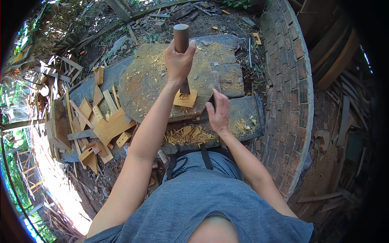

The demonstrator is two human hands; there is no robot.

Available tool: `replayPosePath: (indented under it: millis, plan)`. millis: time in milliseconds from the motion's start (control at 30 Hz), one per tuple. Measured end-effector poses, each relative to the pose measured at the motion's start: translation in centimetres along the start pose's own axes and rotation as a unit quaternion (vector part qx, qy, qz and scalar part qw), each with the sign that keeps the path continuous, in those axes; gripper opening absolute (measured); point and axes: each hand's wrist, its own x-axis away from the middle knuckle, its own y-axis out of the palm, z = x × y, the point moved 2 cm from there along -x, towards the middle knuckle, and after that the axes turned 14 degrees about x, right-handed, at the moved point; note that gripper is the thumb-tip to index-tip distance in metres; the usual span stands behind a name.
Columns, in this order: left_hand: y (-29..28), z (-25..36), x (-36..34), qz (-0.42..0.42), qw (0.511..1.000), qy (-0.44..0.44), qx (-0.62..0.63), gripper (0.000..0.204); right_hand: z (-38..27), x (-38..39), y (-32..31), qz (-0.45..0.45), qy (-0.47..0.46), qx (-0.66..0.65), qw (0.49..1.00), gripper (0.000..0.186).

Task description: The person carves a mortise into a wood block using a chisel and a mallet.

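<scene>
Far left: offcut pile (111,125), pale wood pieces lying at all angles, some drilled with holes, just beside the worktop (135,89). Worktop is a low round slab, chips strewn over it.

Next, left hand (179,62): fingers clamped around the thick handle of what looks like a chisel (184,87), handle's flat end exposed above the grip. Tool stands roughly upright, blade down on the small wood block (191,101), which lies flat near the worktop's near edge. Shavings around the tip; exact bite of the edge too small to tell.

For good work here, my judgement: blade square to the block, grip firm but below the handle end, block seated flat so it can't skid. Loose shavings could hide the cut line, so best brushed off.

Below the block, a heap of wood chips (190,135).

Right hand (219,111): to the right of the block, apart from it, thumb and fingers bent; blurred dark shape there, can't tell whether they're clamped on it. Best clear of the blade.

Far right: curved brick wall (283,81).
</scene>
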Motion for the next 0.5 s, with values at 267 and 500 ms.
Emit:
replayPosePath:
  millis: [267, 500]
  plan:
    - [0.7, -1.9, -1.8, -0.005, 0.999, -0.029, -0.046, 0.024, 9.0, 9.2, 5.5, -0.269, 0.275, 0.131, 0.914, 0.079]
    - [0.7, -2.4, -2.0, 0.009, 0.996, -0.090, -0.026, 0.028, 10.3, 7.3, 6.1, -0.362, 0.317, 0.145, 0.865, 0.083]
